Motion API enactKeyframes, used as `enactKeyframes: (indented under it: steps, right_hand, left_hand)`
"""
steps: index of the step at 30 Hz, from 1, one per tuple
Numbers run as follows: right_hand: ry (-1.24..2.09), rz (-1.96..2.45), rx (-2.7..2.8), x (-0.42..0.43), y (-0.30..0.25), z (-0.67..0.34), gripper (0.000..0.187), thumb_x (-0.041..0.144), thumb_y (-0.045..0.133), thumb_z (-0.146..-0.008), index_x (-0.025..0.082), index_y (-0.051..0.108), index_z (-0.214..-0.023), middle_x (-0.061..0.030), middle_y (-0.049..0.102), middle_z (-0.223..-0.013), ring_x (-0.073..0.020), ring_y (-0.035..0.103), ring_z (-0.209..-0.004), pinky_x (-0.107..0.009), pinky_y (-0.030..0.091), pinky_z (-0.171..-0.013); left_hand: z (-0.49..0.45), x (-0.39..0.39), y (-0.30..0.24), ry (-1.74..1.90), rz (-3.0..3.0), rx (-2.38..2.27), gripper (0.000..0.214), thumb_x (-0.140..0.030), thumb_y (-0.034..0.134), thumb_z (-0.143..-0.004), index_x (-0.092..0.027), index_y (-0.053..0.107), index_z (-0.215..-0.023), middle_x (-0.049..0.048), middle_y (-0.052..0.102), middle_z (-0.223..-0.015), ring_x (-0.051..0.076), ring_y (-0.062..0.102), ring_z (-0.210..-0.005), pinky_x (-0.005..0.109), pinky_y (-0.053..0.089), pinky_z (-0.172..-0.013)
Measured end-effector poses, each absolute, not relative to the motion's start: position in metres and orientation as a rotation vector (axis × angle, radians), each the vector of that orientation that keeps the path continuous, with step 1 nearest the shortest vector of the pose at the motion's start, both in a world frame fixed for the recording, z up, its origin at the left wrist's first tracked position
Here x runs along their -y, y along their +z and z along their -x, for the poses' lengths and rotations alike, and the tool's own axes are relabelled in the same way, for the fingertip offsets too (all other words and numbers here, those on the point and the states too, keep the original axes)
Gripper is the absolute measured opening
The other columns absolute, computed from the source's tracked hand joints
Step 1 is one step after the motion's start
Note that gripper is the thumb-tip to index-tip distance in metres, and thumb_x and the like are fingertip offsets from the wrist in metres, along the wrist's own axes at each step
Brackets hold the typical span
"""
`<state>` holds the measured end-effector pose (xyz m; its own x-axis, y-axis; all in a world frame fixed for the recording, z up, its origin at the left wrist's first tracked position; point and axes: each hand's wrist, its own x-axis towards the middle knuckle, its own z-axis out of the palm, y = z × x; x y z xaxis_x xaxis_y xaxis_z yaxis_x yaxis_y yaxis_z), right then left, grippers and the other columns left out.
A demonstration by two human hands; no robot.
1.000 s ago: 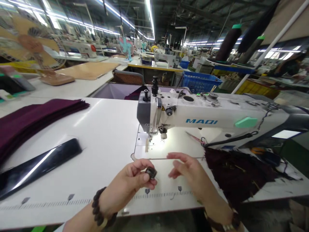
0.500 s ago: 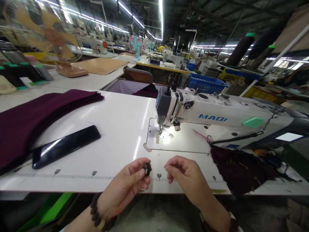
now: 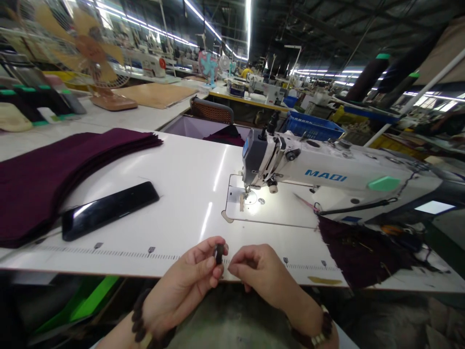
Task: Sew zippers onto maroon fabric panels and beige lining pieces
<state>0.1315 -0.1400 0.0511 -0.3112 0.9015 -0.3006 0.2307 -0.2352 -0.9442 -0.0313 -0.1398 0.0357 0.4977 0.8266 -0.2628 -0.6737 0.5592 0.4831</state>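
My left hand (image 3: 185,283) pinches a small dark round bobbin (image 3: 219,252) between thumb and fingers, just off the table's near edge. My right hand (image 3: 259,271) is right beside it, fingers pinched together close to the bobbin; whether they hold a thread I cannot make out. Both hands sit in front of the white MAQI sewing machine (image 3: 327,174), whose lit needle plate (image 3: 250,199) lies beyond them.
A stack of maroon fabric (image 3: 54,167) lies at the left of the white table (image 3: 174,179), with a black glossy strip (image 3: 109,209) beside it. Dark maroon cloth (image 3: 359,247) lies right of the machine. Fans, other sewing stations and a blue crate (image 3: 312,128) stand behind.
The hands have drawn back toward me to the table's edge and closed together. The right fingers went from apart to pinched next to the bobbin. The view shifted left.
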Motion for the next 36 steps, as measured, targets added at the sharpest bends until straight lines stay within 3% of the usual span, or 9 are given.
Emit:
enactKeyframes:
  steps: [4,8,13,19,23,26,36]
  right_hand:
    - [1.552,1.422,1.424,0.135,0.052,-0.136,0.013,0.025,0.058,-0.073,0.013,0.058,-0.068,0.0057,0.047,-0.049,-0.0046,0.041,-0.040,-0.015,0.030,-0.039]
    - [1.786,1.223,1.420,0.136,0.041,-0.130,0.028,0.033,0.066,-0.069,0.012,0.062,-0.088,0.0049,0.049,-0.057,-0.0045,0.044,-0.043,-0.015,0.033,-0.041]
    - [1.913,1.162,1.286,0.134,0.038,-0.122,0.026,0.036,0.067,-0.067,0.012,0.059,-0.064,0.0048,0.048,-0.047,-0.0032,0.040,-0.037,-0.014,0.027,-0.037]
    - [1.697,1.216,1.240,0.126,0.052,-0.137,0.023,0.034,0.065,-0.066,0.013,0.057,-0.062,0.0059,0.047,-0.043,-0.0046,0.039,-0.037,-0.016,0.030,-0.039]
    - [1.465,1.318,1.240,0.123,0.054,-0.146,0.022,0.035,0.063,-0.069,0.014,0.057,-0.063,0.0056,0.047,-0.044,-0.0050,0.041,-0.039,-0.017,0.032,-0.041]
    - [1.369,1.366,1.276,0.123,0.053,-0.148,0.022,0.035,0.060,-0.071,0.014,0.056,-0.063,0.0053,0.047,-0.044,-0.0055,0.041,-0.039,-0.017,0.033,-0.041]
    - [1.242,1.433,1.371,0.125,0.049,-0.147,0.023,0.036,0.056,-0.072,0.016,0.054,-0.061,0.0048,0.044,-0.043,-0.0073,0.042,-0.040,-0.018,0.034,-0.041]
  left_hand:
    - [0.034,0.142,0.039,0.941,-0.252,-0.492,0.035,-0.009,0.081,-0.058,-0.013,0.066,-0.089,0.0027,0.064,-0.082,0.002,0.056,-0.057,0.008,0.047,-0.055]
    - [0.035,0.144,0.040,0.930,-0.248,-0.479,0.034,-0.010,0.080,-0.060,-0.013,0.066,-0.090,0.0030,0.063,-0.080,0.002,0.054,-0.053,0.006,0.045,-0.052]
    - [0.038,0.146,0.040,0.942,-0.302,-0.492,0.032,-0.013,0.079,-0.062,-0.013,0.066,-0.092,0.0021,0.061,-0.081,0.001,0.052,-0.052,0.006,0.043,-0.047]
    - [0.040,0.148,0.032,0.930,-0.313,-0.569,0.029,-0.024,0.077,-0.067,-0.013,0.068,-0.092,0.0026,0.060,-0.077,0.004,0.052,-0.051,0.010,0.044,-0.045]
    - [0.038,0.150,0.027,0.887,-0.282,-0.538,0.032,-0.027,0.074,-0.071,-0.022,0.066,-0.101,0.0048,0.064,-0.079,0.011,0.059,-0.064,0.018,0.050,-0.059]
    - [0.038,0.152,0.027,0.874,-0.260,-0.535,0.027,-0.028,0.075,-0.070,-0.020,0.069,-0.094,0.0059,0.065,-0.077,0.010,0.059,-0.067,0.016,0.049,-0.064]
    - [0.037,0.154,0.025,0.856,-0.252,-0.567,0.031,-0.029,0.081,-0.059,-0.016,0.072,-0.086,0.0056,0.065,-0.074,0.006,0.055,-0.056,0.012,0.045,-0.054]
